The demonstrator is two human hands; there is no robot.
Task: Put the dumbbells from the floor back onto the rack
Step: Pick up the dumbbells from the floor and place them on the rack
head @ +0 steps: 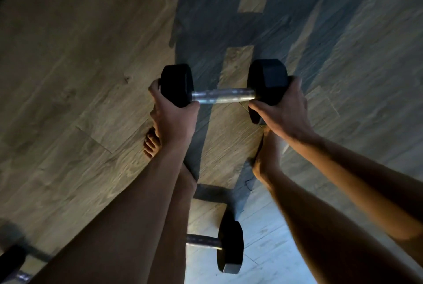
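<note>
Black rubber hex heads, bare steel handle: held dumbbell (pixel 223 96), one item, carried level and crosswise in front of the body, clear of the floor (pixel 68 54). Left hand (pixel 174 109) grips the left head, fingers curled over its outer face and thumb on the inner side by the handle. Right hand (pixel 283 109) grips the right head the same way. The handle between them is bare; a hold on both heads likely serves to split a heavy load between two arms and keep the bar from tipping, and it would also leave the middle free for lowering into a cradle. Second dumbbell (pixel 229 247), same pattern, lies on the pale lit boards low in the view, between the legs, one head and part of its handle showing, the rest hidden behind the left arm; untouched. Third dumbbell (pixel 11 260), dark head and a glint of handle at the lower left corner, blurred and cut off by the frame edge. Bare feet (pixel 150 144), planted apart on wood-grain planks beneath the hands, a stance suited to carrying weight. Rack: not in view, so its direction cannot be told. Status, by judgement: one item in transit, at least two awaiting collection.
</note>
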